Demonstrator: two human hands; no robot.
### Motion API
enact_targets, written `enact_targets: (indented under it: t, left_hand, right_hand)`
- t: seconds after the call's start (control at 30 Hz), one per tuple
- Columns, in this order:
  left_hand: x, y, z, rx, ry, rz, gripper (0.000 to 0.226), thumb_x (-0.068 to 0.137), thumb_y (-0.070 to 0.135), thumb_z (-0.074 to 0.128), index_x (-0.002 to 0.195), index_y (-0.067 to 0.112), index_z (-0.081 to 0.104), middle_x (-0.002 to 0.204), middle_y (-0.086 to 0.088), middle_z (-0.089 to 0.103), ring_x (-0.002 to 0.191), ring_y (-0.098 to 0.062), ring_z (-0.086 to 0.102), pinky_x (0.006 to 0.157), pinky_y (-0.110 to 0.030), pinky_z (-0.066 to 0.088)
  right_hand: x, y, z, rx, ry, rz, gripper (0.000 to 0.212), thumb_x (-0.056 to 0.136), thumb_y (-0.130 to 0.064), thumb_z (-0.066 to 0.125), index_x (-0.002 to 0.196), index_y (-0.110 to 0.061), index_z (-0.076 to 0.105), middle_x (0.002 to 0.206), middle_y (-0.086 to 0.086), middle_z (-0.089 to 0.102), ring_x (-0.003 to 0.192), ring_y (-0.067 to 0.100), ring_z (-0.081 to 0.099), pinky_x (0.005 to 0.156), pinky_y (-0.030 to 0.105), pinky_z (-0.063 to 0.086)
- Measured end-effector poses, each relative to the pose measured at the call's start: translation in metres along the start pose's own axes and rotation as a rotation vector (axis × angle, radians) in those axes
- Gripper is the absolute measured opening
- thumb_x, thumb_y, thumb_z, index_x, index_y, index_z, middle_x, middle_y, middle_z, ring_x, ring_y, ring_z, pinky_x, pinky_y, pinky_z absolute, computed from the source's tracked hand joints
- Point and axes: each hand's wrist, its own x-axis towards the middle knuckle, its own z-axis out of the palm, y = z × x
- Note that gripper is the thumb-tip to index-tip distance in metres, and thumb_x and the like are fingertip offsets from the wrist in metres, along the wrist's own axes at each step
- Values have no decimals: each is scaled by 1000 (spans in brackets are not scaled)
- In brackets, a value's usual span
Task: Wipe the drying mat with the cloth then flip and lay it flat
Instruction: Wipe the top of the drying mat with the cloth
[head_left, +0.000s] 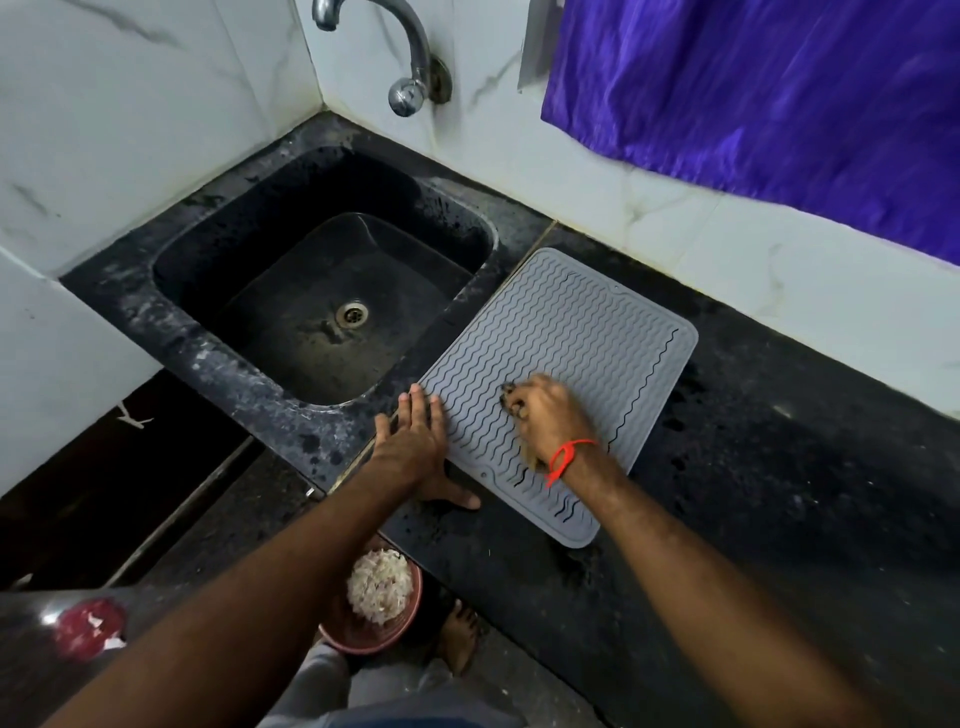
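The grey drying mat (561, 364), ribbed with wavy lines, lies flat on the black stone counter (779, 493) just to the right of the sink (322, 291), its long side running along the sink's rim and its far corner near the tiled wall. The right hand (548, 421) sits on the near half of the mat with its fingers curled over a small bunched cloth (532, 457) — only a brownish scrap of it shows under the palm and at the fingertips, so its colour and size are hard to tell. A red thread band (566, 457) circles that wrist. The left hand (415, 441) lies flat at the mat's left edge, fingers straight and close together with the tips resting on the mat, the thumb spread out to the near side along the counter beside the mat's edge — it holds nothing. The sink is dark and worn, with a metal drain (353, 314) in its floor and a chrome tap (400, 57) coming out of the wall above it. A purple cloth (779, 104) hangs on the wall at the upper right. Below the counter edge, a reddish bowl (371, 603) holding pale scraps stands on the floor, with a bare foot (457, 639) just beside it.
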Motion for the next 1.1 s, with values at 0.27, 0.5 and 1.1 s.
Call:
enact_targets:
  t: [0.27,0.5,1.1]
  left_hand:
    - [1,-1,-5,-7,-70,5,158,56,85,69,150,4,-29,153,-25,-39,145,-41,-29,116,-64,-5]
    - [8,14,6,-257,25,-84,152,56,98,51,151,10,-29,153,-20,-42,144,-38,-33,116,-66,-6]
    - [14,40,-10,37,-90,-234,151,62,95,47,143,-6,-31,149,-39,-33,143,-56,-21,112,-74,1]
  right_hand:
    - [-19,-11,-2,257,-314,-160,15,86,-20,67,98,-27,75,104,-6,71,97,12,63,89,31,52]
    - [12,18,-27,474,-41,50,33,90,-10,61,118,-27,67,117,-3,59,109,11,53,94,22,43]
    - [45,64,-25,34,-239,-407,28,88,-5,56,111,-15,69,119,8,59,111,23,48,97,32,39]
